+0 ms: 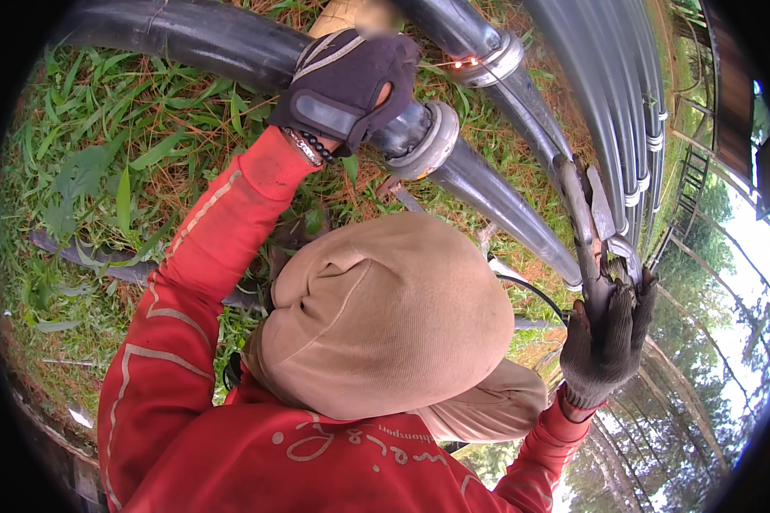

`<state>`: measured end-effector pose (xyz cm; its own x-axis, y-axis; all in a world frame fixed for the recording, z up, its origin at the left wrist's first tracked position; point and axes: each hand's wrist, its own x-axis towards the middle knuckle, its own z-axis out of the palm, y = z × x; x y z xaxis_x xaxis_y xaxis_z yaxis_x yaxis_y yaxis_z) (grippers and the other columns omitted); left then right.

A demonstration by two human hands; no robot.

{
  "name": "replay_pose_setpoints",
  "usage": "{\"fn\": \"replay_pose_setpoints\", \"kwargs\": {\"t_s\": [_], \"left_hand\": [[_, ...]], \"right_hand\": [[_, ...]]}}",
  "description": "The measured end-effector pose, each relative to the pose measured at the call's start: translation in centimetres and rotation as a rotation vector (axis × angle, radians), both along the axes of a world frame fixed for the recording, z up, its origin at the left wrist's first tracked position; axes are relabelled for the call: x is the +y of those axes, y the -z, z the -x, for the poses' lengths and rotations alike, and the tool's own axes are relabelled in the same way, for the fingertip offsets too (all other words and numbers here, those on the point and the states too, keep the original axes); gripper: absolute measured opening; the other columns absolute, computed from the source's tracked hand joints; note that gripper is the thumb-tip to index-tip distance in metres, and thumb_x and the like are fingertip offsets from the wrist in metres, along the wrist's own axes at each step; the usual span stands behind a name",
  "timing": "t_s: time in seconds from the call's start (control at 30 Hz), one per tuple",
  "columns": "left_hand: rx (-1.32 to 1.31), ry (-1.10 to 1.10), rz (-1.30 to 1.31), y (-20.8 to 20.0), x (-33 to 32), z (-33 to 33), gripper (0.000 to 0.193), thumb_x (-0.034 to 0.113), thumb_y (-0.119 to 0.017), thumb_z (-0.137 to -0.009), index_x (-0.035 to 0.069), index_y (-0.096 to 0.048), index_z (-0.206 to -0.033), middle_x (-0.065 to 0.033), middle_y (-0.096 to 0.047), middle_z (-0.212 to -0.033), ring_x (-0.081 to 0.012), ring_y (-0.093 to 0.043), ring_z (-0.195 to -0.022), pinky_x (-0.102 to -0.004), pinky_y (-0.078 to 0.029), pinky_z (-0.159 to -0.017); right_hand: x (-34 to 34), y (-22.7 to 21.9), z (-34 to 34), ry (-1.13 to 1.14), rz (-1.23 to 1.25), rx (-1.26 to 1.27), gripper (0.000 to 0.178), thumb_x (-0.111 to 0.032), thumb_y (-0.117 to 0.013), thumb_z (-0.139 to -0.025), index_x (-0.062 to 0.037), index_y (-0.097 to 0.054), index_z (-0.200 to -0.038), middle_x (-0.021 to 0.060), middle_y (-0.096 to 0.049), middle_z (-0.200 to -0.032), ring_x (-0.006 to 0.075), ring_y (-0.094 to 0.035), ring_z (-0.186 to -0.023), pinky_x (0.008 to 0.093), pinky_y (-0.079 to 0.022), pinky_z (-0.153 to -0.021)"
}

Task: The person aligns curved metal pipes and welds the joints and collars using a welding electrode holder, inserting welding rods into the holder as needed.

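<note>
My left hand [346, 85], in a dark glove with a grey wrist strap, curls over a thick black pipe [214, 43]. Part of the thumb shows bare; the other fingertips are hidden. Just right of this hand, a grey metal collar [428, 141] circles the pipe, which runs on to the lower right. My right hand [607, 333], in a dirty dark knit glove, closes around a long, worn grey-brown metal tool [586, 205]. Two arms of it reach up past the fingers; its exact kind is unclear. It overlaps the far pipes in the picture, and contact cannot be made out.
A second black pipe [522, 103] with a metal collar [492, 60] runs alongside; small red spots glow there. Several more black pipes [607, 85] stretch along the right. My bent knee in tan trousers [393, 316] fills the middle. Grass [128, 145] and brown needles cover the ground.
</note>
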<state>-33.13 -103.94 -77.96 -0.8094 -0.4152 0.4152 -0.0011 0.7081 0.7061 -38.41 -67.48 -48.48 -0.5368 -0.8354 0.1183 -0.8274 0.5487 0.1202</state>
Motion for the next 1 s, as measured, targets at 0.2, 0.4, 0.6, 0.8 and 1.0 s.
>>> {"fn": "replay_pose_setpoints", "kwargs": {"t_s": [0.2,0.4,0.6,0.8,1.0], "left_hand": [[-0.001,-0.005,-0.01,0.4,0.1,0.1,0.024,0.025,-0.074,-0.1,0.008,-0.086,-0.113,-0.0176,-0.084,-0.105,-0.0396,-0.08,-0.097,-0.0503,-0.064,-0.088],[-0.011,-0.008,-0.036,0.8,0.2,0.2,0.025,0.025,-0.074,-0.1,0.008,-0.086,-0.114,-0.0182,-0.084,-0.106,-0.0398,-0.08,-0.097,-0.0505,-0.064,-0.088],[-0.017,-0.019,-0.049,1.5,0.1,0.4,0.026,0.026,-0.074,-0.1,0.008,-0.086,-0.114,-0.0188,-0.084,-0.107,-0.0403,-0.08,-0.098,-0.0505,-0.064,-0.089],[-0.05,0.017,-0.097,0.1,0.3,0.0,0.026,0.025,-0.075,-0.1,0.006,-0.086,-0.113,-0.0196,-0.084,-0.107,-0.0403,-0.08,-0.097,-0.0488,-0.064,-0.088],[-0.141,0.032,-0.212,-0.7,0.3,0.0,0.024,0.024,-0.077,-0.099,0.006,-0.085,-0.113,-0.0185,-0.084,-0.106,-0.0393,-0.08,-0.095,-0.0483,-0.064,-0.084]], "right_hand": [[-0.3,-0.3,0.1,-0.019,-0.072,0.048,0.065,-0.005,-0.083,-0.092,-0.0052,-0.065,-0.155,0.0417,-0.056,-0.161,0.0604,-0.064,-0.141,0.054,-0.065,-0.104],[-0.3,-0.2,0.0,-0.005,-0.065,0.033,0.062,-0.005,-0.083,-0.093,-0.0048,-0.066,-0.153,0.0418,-0.056,-0.161,0.0601,-0.063,-0.142,0.0551,-0.064,-0.106],[-0.4,-0.2,0.2,-0.018,-0.065,0.032,0.061,-0.006,-0.08,-0.094,-0.0048,-0.066,-0.154,0.0412,-0.056,-0.161,0.0603,-0.062,-0.143,0.056,-0.063,-0.107],[0.1,-0.5,0.1,-0.016,-0.043,0.039,0.06,-0.007,-0.082,-0.095,-0.0035,-0.066,-0.153,0.0408,-0.056,-0.162,0.0597,-0.061,-0.145,0.0566,-0.062,-0.11],[0.1,-0.7,0.0,-0.007,-0.049,0.044,0.062,-0.006,-0.084,-0.094,-0.0043,-0.066,-0.153,0.0408,-0.055,-0.163,0.0585,-0.061,-0.146,0.0573,-0.061,-0.111]]}}
